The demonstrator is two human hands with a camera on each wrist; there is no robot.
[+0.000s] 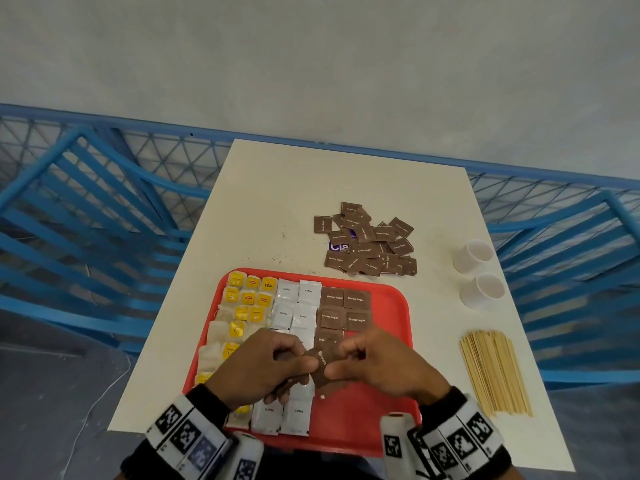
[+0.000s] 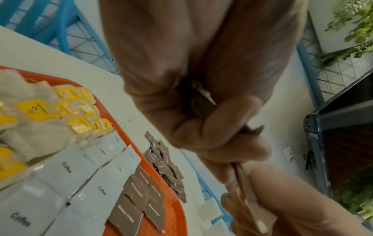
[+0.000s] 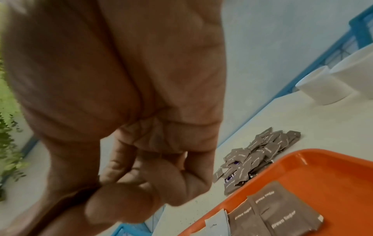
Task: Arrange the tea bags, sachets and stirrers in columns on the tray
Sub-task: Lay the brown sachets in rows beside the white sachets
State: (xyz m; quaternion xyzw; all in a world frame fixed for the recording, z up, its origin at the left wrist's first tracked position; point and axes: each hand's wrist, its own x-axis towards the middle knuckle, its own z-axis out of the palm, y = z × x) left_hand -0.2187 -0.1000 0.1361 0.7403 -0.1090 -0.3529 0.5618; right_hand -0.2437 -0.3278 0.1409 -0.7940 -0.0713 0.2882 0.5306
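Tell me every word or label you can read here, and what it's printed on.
"Coffee": white sachets on the red tray.
"Brown Sugar": brown sachets on the tray.
"Brown": brown sachet held by both hands.
"TEA": yellow tea bag tag.
"Cla", cut off: purple packet in the loose pile.
Other tea tags: too small.

Left hand [image 1: 266, 368] and right hand [image 1: 384, 365]: bare, ungloved. Both wrists: black knit cuffs under white bands printed with square black-and-white coded markers. One white cylindrical unit mounted on each band, each marker-tagged.
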